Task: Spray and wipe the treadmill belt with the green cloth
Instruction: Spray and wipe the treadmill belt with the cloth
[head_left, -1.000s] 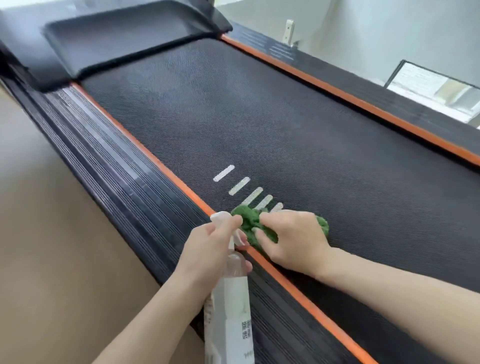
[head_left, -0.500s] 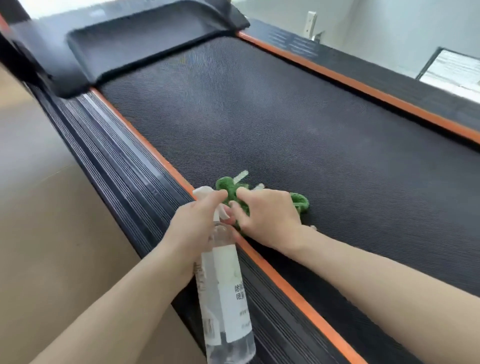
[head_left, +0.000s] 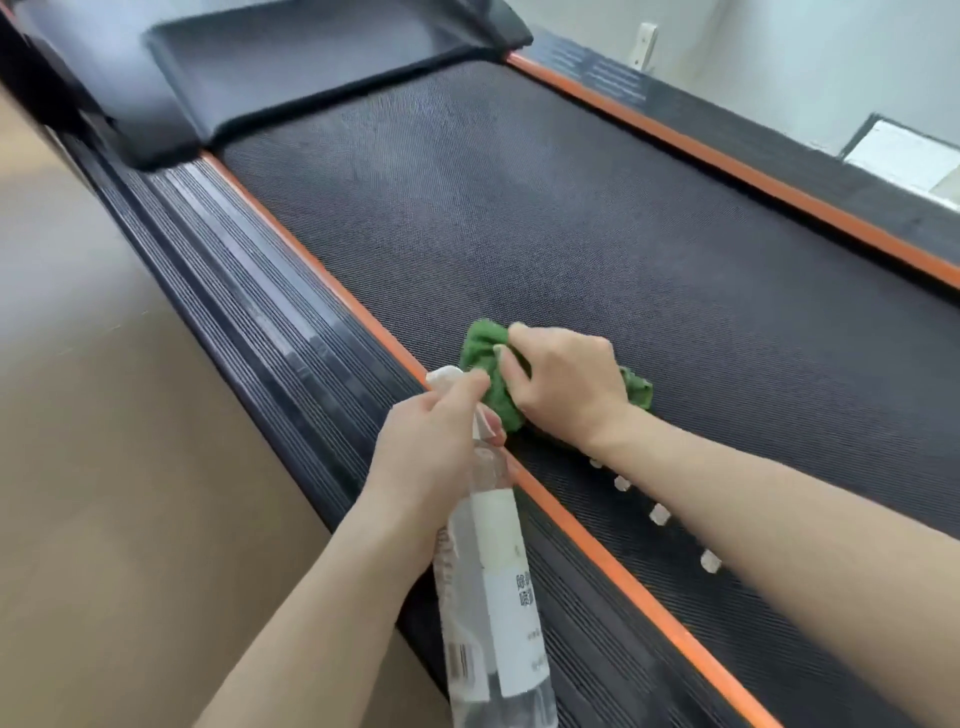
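The black textured treadmill belt (head_left: 597, 223) runs between two orange strips. My right hand (head_left: 566, 387) grips a bunched green cloth (head_left: 485, 353) and presses it on the belt near the left orange strip. My left hand (head_left: 434, 441) holds a clear spray bottle (head_left: 493, 587) with a white label by its neck and trigger, over the left side rail; its white nozzle points toward the cloth. Several white belt marks (head_left: 660, 514) show just under my right forearm.
A ribbed black side rail (head_left: 249, 312) with an orange strip (head_left: 332, 291) borders the belt on the left, beige floor (head_left: 104, 467) beyond it. The black motor cover (head_left: 291, 67) lies at the far end. The right rail (head_left: 779, 171) runs along a white wall.
My right hand has pushed the green cloth forward along the belt, past the white marks, which now lie behind it under my forearm. My left hand with the bottle has followed alongside.
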